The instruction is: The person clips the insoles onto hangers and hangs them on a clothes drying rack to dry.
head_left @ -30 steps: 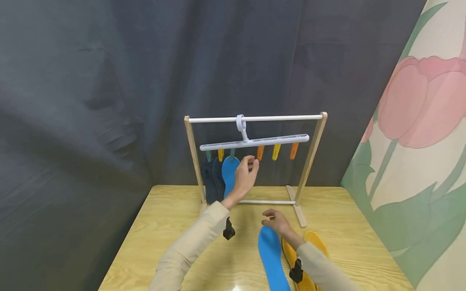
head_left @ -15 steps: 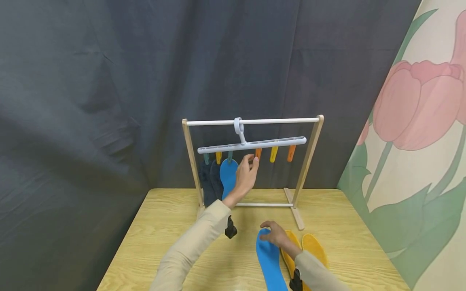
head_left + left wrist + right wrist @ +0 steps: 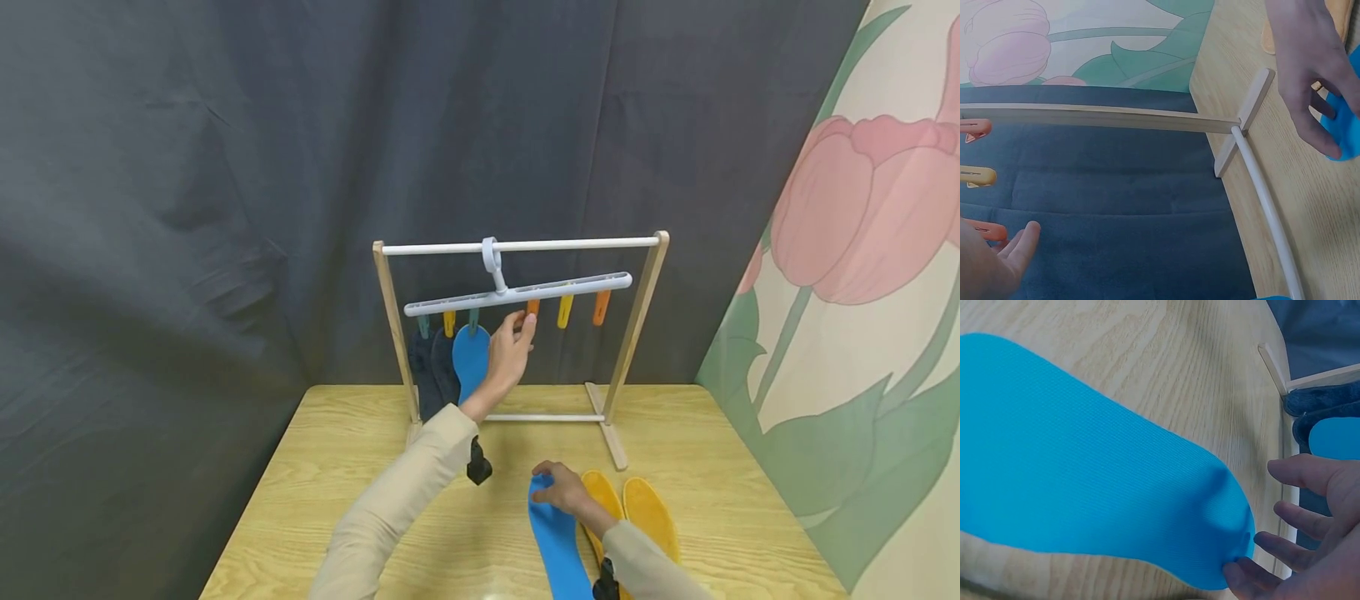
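My left hand (image 3: 508, 358) is raised to the hanger, its thumb and a fingertip around the lower end of an orange clothespin (image 3: 532, 307). In the left wrist view this clothespin (image 3: 988, 230) is partly hidden by the hand. Low over the table, my right hand (image 3: 562, 490) is at the top end of a blue insole (image 3: 557, 542). The right wrist view shows its fingers spread, with one fingertip at the insole's rounded edge (image 3: 1238, 550). A grey-white hanger (image 3: 517, 293) hangs tilted; another blue insole (image 3: 471, 354) and two dark insoles (image 3: 435, 375) are clipped on its left half.
The hanger hooks onto the white bar (image 3: 577, 245) of a wooden-sided rack (image 3: 637, 325). Right of my left hand hang a yellow clothespin (image 3: 566, 312) and another orange one. Two yellow insoles (image 3: 651, 512) lie on the table beside the blue one, partly under my right arm.
My left hand has risen slightly to the orange clothespin. My right hand has come down and left onto the end of the blue insole.
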Tool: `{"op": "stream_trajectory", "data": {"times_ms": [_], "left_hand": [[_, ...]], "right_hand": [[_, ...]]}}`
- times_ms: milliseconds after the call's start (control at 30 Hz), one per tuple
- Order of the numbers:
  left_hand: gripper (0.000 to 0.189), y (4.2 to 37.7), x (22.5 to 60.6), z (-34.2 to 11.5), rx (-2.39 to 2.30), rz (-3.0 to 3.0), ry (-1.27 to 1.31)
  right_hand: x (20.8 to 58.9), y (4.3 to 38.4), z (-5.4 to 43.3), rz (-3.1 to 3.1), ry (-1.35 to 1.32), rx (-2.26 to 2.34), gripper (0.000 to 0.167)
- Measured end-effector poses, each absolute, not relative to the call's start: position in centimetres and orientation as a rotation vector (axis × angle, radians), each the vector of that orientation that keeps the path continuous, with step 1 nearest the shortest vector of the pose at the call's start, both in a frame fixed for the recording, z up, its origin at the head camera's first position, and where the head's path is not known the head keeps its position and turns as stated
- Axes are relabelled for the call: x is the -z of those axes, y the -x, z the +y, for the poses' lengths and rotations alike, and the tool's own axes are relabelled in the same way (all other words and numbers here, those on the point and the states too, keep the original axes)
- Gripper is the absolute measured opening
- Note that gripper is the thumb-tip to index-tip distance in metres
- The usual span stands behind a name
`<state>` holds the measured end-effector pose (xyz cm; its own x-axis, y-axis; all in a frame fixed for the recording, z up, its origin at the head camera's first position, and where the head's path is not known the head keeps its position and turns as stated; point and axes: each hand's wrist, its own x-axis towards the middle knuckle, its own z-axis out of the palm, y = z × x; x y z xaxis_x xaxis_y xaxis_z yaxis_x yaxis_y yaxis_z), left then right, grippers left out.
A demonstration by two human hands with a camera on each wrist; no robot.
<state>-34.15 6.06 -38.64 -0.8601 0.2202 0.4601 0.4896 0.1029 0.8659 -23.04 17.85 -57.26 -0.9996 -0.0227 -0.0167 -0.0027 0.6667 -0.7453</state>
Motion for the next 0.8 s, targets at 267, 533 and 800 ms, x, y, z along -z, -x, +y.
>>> {"op": "stream_trajectory", "data": {"times_ms": [267, 533, 800], "left_hand": [[0.047, 34.0, 38.3, 6.2, 1.917, -2.113, 0.759], [0.046, 33.9, 37.9, 6.3, 1.954, -2.089, 0.771], [0.041, 34.5, 37.7, 6.8, 1.936, -2.091, 0.696]], "right_hand": [[57.3, 22.8, 17.8, 2.895, 0.052, 1.229, 0.037], [57.7, 22.7, 18.0, 2.956, 0.065, 1.201, 0.036], [58.6, 22.5, 18.1, 3.018, -0.021, 1.095, 0.031]]}}
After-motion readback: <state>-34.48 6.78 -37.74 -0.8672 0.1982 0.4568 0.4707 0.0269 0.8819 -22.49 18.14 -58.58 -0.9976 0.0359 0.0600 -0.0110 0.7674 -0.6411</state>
